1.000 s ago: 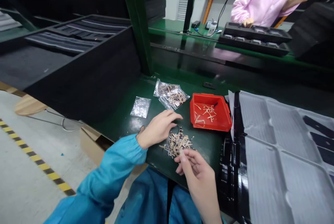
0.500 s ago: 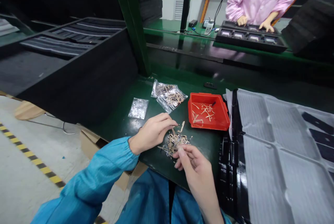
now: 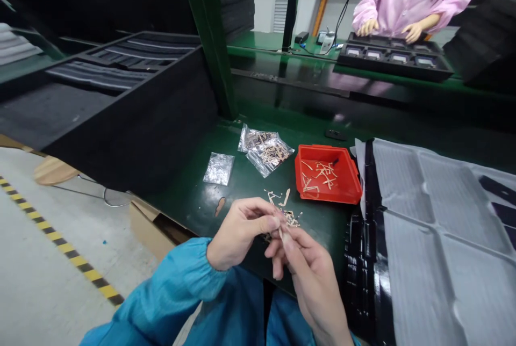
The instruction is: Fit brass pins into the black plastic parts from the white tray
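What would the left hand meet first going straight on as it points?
Most likely the right hand: the left hand points toward it at the fingertips. Depth there is unclear, so they may already touch.

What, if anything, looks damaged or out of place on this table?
An irregular brown patch on the green tabletop, near the left hand's wrist: it interrupts the otherwise green surface and may be chipped coating.
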A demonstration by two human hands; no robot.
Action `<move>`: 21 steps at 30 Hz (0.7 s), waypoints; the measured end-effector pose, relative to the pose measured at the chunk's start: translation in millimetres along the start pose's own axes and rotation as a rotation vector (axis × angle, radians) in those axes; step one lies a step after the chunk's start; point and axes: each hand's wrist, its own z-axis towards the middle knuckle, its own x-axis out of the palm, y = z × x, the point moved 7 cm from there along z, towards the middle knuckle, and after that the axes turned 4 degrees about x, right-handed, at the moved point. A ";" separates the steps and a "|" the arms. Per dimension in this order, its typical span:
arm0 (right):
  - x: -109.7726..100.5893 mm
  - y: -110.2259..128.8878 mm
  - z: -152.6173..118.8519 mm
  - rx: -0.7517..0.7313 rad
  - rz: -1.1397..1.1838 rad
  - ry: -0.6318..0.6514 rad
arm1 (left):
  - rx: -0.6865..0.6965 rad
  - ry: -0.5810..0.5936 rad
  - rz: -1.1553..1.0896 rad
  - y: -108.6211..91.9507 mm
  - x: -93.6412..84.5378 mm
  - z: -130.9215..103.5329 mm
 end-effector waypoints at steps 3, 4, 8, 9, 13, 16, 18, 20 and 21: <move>8.7 1.8 -5.0 0.039 0.122 0.121 | -0.065 -0.010 -0.178 10.4 6.8 -0.2; 11.1 1.4 -6.4 0.058 0.156 0.152 | -0.070 -0.016 -0.218 12.4 8.7 0.2; 18.4 -2.8 -10.0 0.129 0.264 0.235 | -0.057 -0.037 -0.312 14.9 14.9 1.5; 19.9 -4.0 -10.7 0.145 0.285 0.251 | -0.051 -0.038 -0.325 14.7 16.2 1.5; 24.1 -7.5 -12.4 0.190 0.339 0.295 | -0.040 -0.031 -0.349 14.9 19.5 0.7; 25.3 -7.9 -12.0 0.197 0.364 0.291 | -0.031 -0.016 -0.345 16.9 20.2 1.5; 25.4 -7.8 -11.3 0.199 0.370 0.274 | -0.020 0.005 -0.341 17.5 20.3 3.3; 25.0 -7.1 -10.4 0.192 0.363 0.252 | -0.015 0.032 -0.337 16.2 20.0 4.3; 24.1 -6.4 -9.9 0.182 0.356 0.233 | -0.020 0.049 -0.334 14.7 19.9 3.7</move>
